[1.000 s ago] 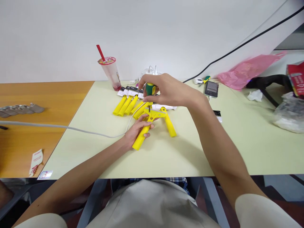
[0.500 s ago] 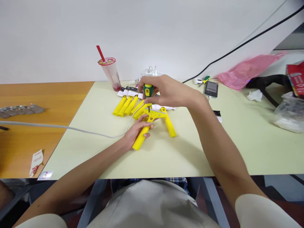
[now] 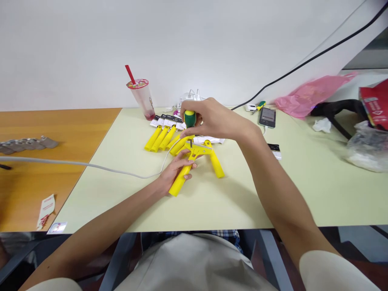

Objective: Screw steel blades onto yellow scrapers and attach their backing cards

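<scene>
My left hand (image 3: 175,171) is closed round the handle of a yellow scraper (image 3: 182,180), its wide head turned up and away from me. Above that head, my right hand (image 3: 209,119) grips the green and yellow handle of a screwdriver (image 3: 190,118). The screwdriver stands upright, and its short dark shaft meets the left part of the scraper head. Just behind lie several more yellow scrapers (image 3: 159,139) in a row with black and white packets at their heads. One more yellow scraper (image 3: 216,163) rests to the right, partly hidden by the held one.
At the back stands a cup (image 3: 142,99) with a red straw. A white cable (image 3: 121,173) crosses from the left. To the right are a phone (image 3: 267,117), a second screwdriver (image 3: 261,105), a black-and-white packet (image 3: 275,150), a pink bag (image 3: 306,99) and a clear plastic bag (image 3: 368,147).
The whole scene sits slightly lower in view as the head camera shifts. Both hands keep their hold, and the screwdriver handle shows a different side, turned a little.
</scene>
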`<state>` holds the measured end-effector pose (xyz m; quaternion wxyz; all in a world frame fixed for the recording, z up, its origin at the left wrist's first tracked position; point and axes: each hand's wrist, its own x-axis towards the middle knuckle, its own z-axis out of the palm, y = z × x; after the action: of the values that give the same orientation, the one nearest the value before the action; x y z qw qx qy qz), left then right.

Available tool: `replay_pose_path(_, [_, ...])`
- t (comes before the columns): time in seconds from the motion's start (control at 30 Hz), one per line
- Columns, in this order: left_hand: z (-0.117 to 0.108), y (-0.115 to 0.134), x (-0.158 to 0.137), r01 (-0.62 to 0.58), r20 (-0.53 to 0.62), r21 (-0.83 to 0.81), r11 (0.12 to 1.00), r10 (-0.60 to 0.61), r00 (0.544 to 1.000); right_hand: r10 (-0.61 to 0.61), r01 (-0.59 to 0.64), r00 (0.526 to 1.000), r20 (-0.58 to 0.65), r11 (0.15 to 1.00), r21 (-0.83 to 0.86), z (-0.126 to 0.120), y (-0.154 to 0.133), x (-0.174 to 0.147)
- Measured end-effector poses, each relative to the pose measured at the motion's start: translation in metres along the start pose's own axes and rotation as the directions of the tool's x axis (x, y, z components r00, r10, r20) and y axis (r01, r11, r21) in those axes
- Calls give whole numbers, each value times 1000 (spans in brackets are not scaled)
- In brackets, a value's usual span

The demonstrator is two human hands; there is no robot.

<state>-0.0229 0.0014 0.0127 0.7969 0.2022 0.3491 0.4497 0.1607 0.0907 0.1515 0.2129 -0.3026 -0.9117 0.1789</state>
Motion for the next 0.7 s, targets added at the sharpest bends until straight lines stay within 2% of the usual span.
replay_pose_path(0.3, [-1, 1, 0, -7, 7, -15, 1000, 8, 1000, 21, -22, 999, -27, 1000, -17, 2, 1, 1])
replay_pose_path(0.7, [2, 7, -3, -53, -16, -64, 997, 52, 999, 2, -5, 995, -96, 1000, -30, -5, -14, -6])
